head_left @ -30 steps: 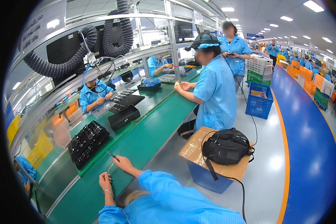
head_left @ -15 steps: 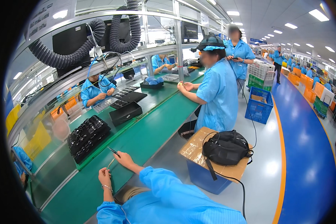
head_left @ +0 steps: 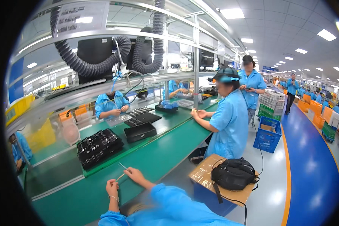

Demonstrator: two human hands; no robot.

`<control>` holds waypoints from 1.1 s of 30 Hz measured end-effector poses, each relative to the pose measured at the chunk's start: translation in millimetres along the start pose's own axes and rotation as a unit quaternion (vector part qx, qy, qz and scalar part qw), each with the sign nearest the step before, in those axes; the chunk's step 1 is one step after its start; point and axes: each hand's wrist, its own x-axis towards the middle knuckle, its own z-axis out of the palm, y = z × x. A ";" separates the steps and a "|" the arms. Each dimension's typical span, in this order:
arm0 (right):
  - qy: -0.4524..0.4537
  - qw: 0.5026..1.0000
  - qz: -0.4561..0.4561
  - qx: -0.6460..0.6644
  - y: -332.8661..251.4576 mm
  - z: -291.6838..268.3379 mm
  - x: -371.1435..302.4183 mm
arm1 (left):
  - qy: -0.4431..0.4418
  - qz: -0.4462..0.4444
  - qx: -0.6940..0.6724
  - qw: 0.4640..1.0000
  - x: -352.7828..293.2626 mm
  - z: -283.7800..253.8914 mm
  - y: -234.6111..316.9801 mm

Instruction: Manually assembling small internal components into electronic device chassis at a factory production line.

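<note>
Over the green work surface (head_left: 101, 197), my left hand (head_left: 112, 187) is closed, pinching one end of a thin pale strip (head_left: 120, 177). A bracelet circles that wrist. To its right, my right hand (head_left: 135, 175) is closed around slim tweezers (head_left: 122, 165), whose tips point up and to the left. The strip's far end reaches the fingers of my right hand; whether they grip it I cannot tell. Beyond both hands, a stack of black trays (head_left: 98, 148) carries many small shiny parts.
An open black box (head_left: 140, 132) stands beyond the trays. A co-worker (head_left: 229, 120) works at the bench to the right. Near me, a black backpack (head_left: 234, 174) lies on a cardboard-topped blue bin (head_left: 214, 197). A blue crate (head_left: 267, 135) sits on the floor.
The view has tilted up, so the scene sits lower. My hands have drawn a little closer together, still holding the strip and tweezers.
</note>
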 end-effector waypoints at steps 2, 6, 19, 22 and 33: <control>-0.007 1.000 -0.007 0.001 -11.1 4.5 -0.5 | 0.008 -0.033 -0.021 0.999 -5.7 -9.3 8.6; 0.018 1.000 -0.020 -0.006 -4.2 11.5 5.5 | 0.006 -0.040 -0.034 0.999 -8.8 -5.3 23.4; 0.020 1.000 0.021 -0.005 -9.1 13.9 -1.0 | -0.007 -0.034 0.013 0.999 -19.7 -7.6 23.9; 0.021 0.999 0.024 -0.008 -10.1 8.0 0.9 | -0.015 -0.024 0.027 0.999 -18.9 -2.8 28.0; 0.034 0.999 0.013 0.013 -7.4 10.1 4.8 | -0.002 -0.006 0.026 1.000 -14.0 1.4 18.5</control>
